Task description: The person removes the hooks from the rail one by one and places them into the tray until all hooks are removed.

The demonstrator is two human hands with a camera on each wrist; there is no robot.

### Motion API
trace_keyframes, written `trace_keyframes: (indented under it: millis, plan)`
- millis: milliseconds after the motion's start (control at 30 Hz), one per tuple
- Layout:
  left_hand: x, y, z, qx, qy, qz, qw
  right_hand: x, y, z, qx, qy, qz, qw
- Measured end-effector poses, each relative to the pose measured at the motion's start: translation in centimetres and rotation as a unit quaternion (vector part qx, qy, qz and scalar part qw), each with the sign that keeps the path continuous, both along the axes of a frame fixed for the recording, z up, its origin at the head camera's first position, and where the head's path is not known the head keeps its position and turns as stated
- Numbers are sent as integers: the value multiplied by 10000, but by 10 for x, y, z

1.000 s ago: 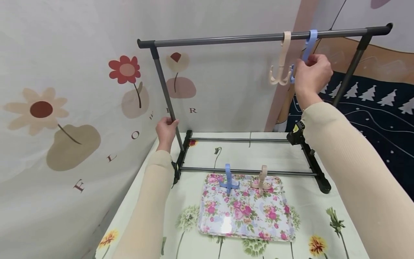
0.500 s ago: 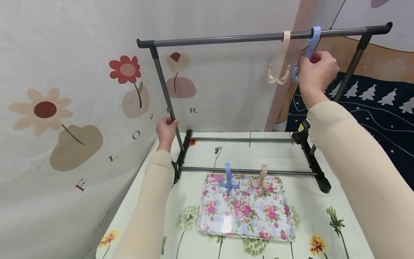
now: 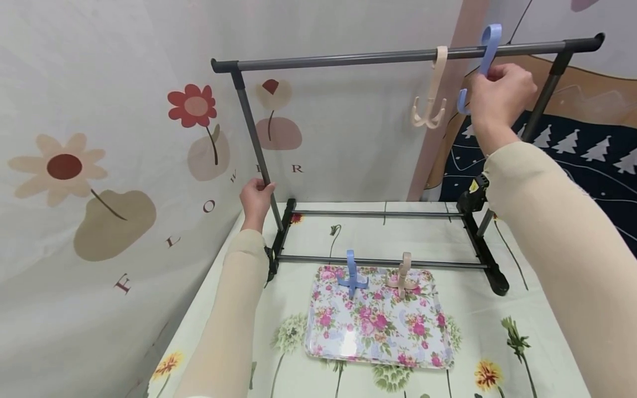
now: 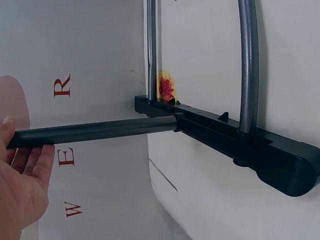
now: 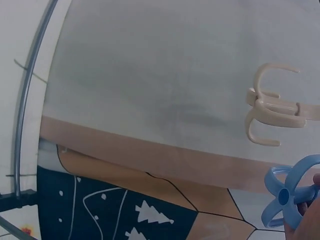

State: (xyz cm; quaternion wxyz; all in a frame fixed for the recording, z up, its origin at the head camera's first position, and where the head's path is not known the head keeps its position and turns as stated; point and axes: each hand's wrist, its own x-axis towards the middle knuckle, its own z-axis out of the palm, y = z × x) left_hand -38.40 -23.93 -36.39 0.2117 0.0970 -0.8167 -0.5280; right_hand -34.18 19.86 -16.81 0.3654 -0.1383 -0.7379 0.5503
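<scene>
A grey metal rack stands on the table, and my left hand grips its left upright low down. My right hand pinches a blue multi-prong hook by its shank. The hook's curved top stands above the top bar, with a gap below the curve. In the right wrist view, the blue prongs show beside my fingers, partly cut off by the frame. To its left a beige hook hangs from the bar, prongs down.
A flowered tray lies on the table in front of the rack. A second blue hook and a second beige hook rest on it. Behind stands a printed curtain; a dark tree-patterned cloth hangs at right.
My right hand has moved right and up, lifting the blue hook's curve off the bar's top. The left hand stays on the upright.
</scene>
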Motion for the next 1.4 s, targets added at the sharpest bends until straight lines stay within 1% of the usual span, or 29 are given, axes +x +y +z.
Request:
trace_keyframes:
  millis: [200, 300, 433, 533, 733, 833, 967, 1133, 1300, 1400]
  plan:
    - [-1, 0, 0, -23, -24, -33, 10000, 6, 1, 9, 103, 239, 26, 9997]
    - [-1, 0, 2, -40, 3, -6, 10000, 9, 1, 10, -5, 319, 142, 9994]
    - [-2, 0, 2, -42, 23, 7, 10000, 12, 1, 7, -190, 505, 362, 9979]
    - [-2, -1, 2, -55, 25, 20, 10000, 15, 1, 4, -188, 657, 490, 9965]
    - [-3, -2, 1, -93, 13, 33, 10000, 29, -1, -4, -196, 678, 659, 9953]
    - [-2, -1, 0, -80, 13, 35, 10000, 37, -1, -10, -211, 660, 828, 9942]
    - [-1, -1, -1, -30, -3, 16, 10000, 45, 0, -21, -108, 568, 1059, 9927]
    - [-2, 0, -1, -31, -4, -36, 10000, 55, -3, -39, 262, 446, 1257, 9907]
    - [-3, 0, -1, -66, 10, -27, 10000, 66, -14, -55, 739, 397, 1462, 9857]
    - [-3, 0, -1, -60, 15, -32, 10000, 71, -21, -64, 847, 305, 1647, 9822]
